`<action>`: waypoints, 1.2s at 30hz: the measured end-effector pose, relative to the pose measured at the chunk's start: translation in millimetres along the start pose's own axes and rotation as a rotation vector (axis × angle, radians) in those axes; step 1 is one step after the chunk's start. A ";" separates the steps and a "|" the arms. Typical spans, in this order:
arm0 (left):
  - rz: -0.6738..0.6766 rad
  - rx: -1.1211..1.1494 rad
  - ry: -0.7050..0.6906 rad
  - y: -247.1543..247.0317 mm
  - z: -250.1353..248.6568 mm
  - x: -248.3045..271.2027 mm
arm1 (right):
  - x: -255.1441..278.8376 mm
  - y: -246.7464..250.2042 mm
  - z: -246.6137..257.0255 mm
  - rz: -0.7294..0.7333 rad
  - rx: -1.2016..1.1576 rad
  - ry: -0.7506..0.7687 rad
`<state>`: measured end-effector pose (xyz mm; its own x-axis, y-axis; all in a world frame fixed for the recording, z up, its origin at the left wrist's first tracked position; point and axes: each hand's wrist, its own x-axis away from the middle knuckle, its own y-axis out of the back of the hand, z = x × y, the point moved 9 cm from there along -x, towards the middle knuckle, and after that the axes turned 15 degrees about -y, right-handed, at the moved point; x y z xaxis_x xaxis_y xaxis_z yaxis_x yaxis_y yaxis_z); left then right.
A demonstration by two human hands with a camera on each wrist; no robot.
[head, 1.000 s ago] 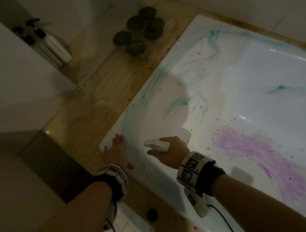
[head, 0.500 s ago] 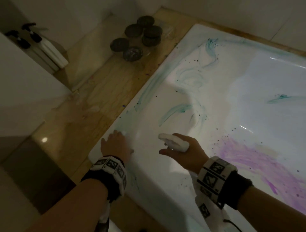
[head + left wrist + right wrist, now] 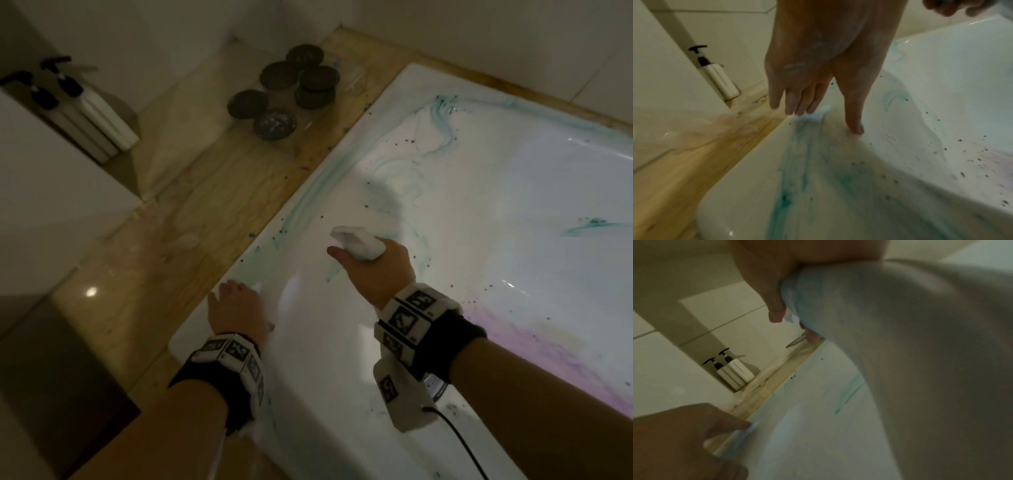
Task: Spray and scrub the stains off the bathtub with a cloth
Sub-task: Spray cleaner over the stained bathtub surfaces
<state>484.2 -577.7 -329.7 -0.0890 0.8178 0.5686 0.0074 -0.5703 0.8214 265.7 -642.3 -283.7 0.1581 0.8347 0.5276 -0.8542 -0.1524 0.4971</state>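
Both hands are busy; the right hand [image 3: 371,270] grips a light spray bottle [image 3: 356,242] by its neck; the left hand [image 3: 236,308] presses flat on the slippery bathtub rim [image 3: 308,205].

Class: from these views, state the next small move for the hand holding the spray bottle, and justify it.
Probably squeeze the trigger. The right hand holds the spray bottle over the bathtub with teal smears ahead, while the left hand rests on the rim.
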 end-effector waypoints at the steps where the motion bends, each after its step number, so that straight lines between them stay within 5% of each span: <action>1: -0.043 -0.042 -0.053 4.3 -5.2 -2.6 | -5.7 2.5 3.8 0.015 -0.010 0.018; 4: -0.100 -0.029 -0.186 10.9 -23.2 -10.9 | -23.0 7.1 9.2 0.054 0.010 0.065; 9: -0.141 0.010 -0.219 15.3 -38.0 -22.2 | -40.6 12.5 8.1 0.012 0.203 0.055; 14: -0.157 0.026 -0.288 30.5 -51.8 -42.2 | -52.4 22.1 13.1 0.026 0.044 0.048; 18: -0.093 0.021 -0.280 33.0 -60.7 -56.1 | -61.9 40.5 9.7 -0.047 -0.008 -0.002; 24: -0.002 -0.249 -0.271 48.9 -69.1 -67.2 | -69.4 31.8 20.4 0.070 0.092 0.083; 32: 0.015 -0.287 -0.256 49.2 -76.7 -72.9 | -87.0 61.9 15.1 -0.169 0.072 -0.016; 36: 0.016 -0.293 -0.250 50.6 -75.9 -70.2 | -96.7 64.1 18.0 -0.128 0.089 -0.028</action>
<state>415.2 -669.9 -331.5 0.1545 0.7818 0.6041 -0.2813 -0.5513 0.7854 204.6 -742.3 -290.4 0.2774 0.8356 0.4741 -0.7793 -0.0930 0.6197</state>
